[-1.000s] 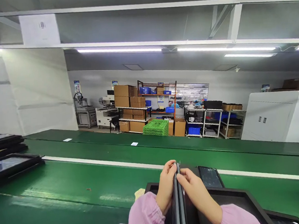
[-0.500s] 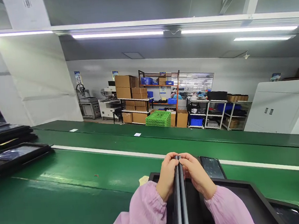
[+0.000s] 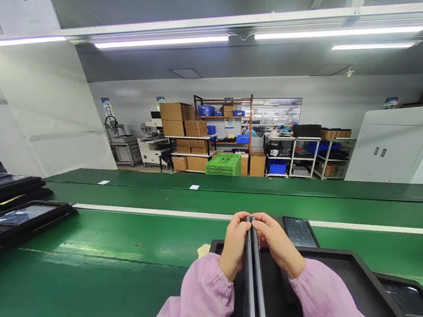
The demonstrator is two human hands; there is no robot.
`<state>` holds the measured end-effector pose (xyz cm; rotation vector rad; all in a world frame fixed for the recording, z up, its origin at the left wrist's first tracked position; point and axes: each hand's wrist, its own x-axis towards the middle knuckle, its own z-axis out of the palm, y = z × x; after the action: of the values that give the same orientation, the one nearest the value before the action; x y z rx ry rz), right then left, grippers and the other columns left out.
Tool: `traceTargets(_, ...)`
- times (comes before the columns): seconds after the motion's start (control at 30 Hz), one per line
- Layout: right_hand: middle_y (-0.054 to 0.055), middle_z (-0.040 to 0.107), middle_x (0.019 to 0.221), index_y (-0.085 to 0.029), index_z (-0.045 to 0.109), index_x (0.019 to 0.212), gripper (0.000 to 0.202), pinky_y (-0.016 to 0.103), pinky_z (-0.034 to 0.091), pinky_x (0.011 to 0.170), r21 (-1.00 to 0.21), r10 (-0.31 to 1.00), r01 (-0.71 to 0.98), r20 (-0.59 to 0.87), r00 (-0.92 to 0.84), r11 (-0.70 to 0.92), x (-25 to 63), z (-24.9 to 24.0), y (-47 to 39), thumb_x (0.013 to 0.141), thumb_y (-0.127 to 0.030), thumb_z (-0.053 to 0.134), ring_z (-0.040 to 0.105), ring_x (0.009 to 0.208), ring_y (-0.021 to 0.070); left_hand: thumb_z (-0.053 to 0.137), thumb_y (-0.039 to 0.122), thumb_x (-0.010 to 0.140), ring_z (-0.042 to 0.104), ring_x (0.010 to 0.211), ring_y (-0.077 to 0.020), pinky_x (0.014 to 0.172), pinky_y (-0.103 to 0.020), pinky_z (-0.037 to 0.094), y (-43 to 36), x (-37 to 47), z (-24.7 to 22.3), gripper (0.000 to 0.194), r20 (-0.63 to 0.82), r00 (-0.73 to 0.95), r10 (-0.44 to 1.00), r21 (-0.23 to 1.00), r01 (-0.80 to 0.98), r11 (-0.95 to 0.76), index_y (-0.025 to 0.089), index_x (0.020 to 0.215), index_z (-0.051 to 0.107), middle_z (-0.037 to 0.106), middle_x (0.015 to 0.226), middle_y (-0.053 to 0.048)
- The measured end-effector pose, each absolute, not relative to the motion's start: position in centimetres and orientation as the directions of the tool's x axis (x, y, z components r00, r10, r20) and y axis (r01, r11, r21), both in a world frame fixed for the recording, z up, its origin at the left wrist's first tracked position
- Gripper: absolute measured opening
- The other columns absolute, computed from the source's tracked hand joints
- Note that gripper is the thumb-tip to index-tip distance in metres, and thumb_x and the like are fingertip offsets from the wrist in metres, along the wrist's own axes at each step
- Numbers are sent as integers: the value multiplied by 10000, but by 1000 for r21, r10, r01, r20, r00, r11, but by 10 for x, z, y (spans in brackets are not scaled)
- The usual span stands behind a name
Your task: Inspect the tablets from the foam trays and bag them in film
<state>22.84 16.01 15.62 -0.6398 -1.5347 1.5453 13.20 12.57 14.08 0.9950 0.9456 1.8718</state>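
Observation:
Two slim flat devices that look like tablets stand on edge, side by side, with their narrow sides toward me. My left hand [image 3: 234, 247] is closed on the left tablet [image 3: 250, 283], gripping it near its far end. Closed the same way, my right hand [image 3: 278, 245] grips the right tablet [image 3: 259, 282]. A thin dark gap runs between the two, and my fingertips nearly meet at their far ends. Beneath them is a black tray [image 3: 340, 273]. Their flat faces are mostly hidden from this angle.
Beyond the tray lies a dark-screened tablet [image 3: 300, 233]; another dark screen [image 3: 406, 293] is at lower right. Stacked black trays [image 3: 27, 219] occupy the left of the green bench [image 3: 96, 277]. A pale yellow paper [image 3: 204, 250] lies by the tray. Green crates [image 3: 224, 165] stand beyond.
The view has shifted slightly. Both hands keep the same hold on the two tablets, which are still side by side over the tray.

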Motion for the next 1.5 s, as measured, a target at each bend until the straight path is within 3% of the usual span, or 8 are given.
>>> traceTargets(0.3, -37, 496, 621, -145, 522, 936, 332, 199, 402, 430, -974, 826, -196, 204, -525, 116, 232, 155, 163, 687, -357, 581, 436, 480, 83, 536, 226, 665, 528, 598, -128, 561, -255, 445, 123, 130, 139, 202, 299, -352, 887, 862, -299, -409, 182, 860, 562, 566, 727, -2)
traceTargets(0.5, 26, 556, 931, -180, 522, 1035, 396, 220, 467, 485, -972, 735, -190, 228, -639, 137, 243, 159, 162, 655, -264, 593, 528, 622, 112, 530, 208, 602, 538, 654, -132, 604, -268, 450, 118, 129, 137, 323, 320, -280, 905, 832, -375, -410, 184, 925, 532, 568, 862, -20)
traceTargets(0.63, 2, 537, 850, -179, 506, 1018, 372, 219, 473, 511, -977, 741, -162, 209, -638, 136, 244, 162, 160, 650, -209, 556, 522, 635, 113, 515, 186, 573, 521, 650, -124, 606, -265, 435, 117, 130, 141, 344, 285, -268, 920, 839, -394, -374, 193, 916, 514, 529, 836, -1)
traceTargets(0.8, 4, 529, 925, -190, 509, 986, 347, 210, 466, 496, -976, 744, -166, 213, -634, 138, 244, 164, 158, 648, -249, 561, 521, 661, 112, 507, 198, 582, 513, 641, -120, 622, -272, 427, 116, 131, 142, 341, 286, -252, 924, 837, -404, -369, 202, 924, 508, 521, 860, 3)
traceTargets(1.1, 19, 557, 958, -184, 518, 999, 333, 229, 477, 548, -978, 734, -151, 209, -646, 145, 246, 166, 159, 669, -207, 556, 551, 712, 131, 500, 167, 569, 516, 780, -153, 729, -281, 409, 118, 130, 142, 344, 303, -281, 911, 848, -357, -392, 190, 911, 521, 516, 837, 1)
traceTargets(1.37, 58, 547, 1089, -202, 501, 1084, 465, 244, 492, 576, -981, 692, -108, 189, -697, 159, 258, 171, 159, 646, -280, 635, 568, 774, 158, 547, 174, 535, 470, 1009, -224, 879, -331, 359, 112, 132, 141, 532, 367, -184, 912, 847, -339, -409, 175, 1065, 503, 529, 1031, -50)
traceTargets(1.5, 44, 562, 1053, -215, 497, 1109, 465, 262, 492, 631, -984, 662, -96, 174, -729, 152, 263, 169, 164, 673, -270, 650, 561, 779, 151, 526, 157, 531, 450, 1033, -235, 929, -353, 329, 112, 133, 142, 519, 366, -188, 912, 859, -309, -408, 180, 1049, 504, 522, 1026, -53)
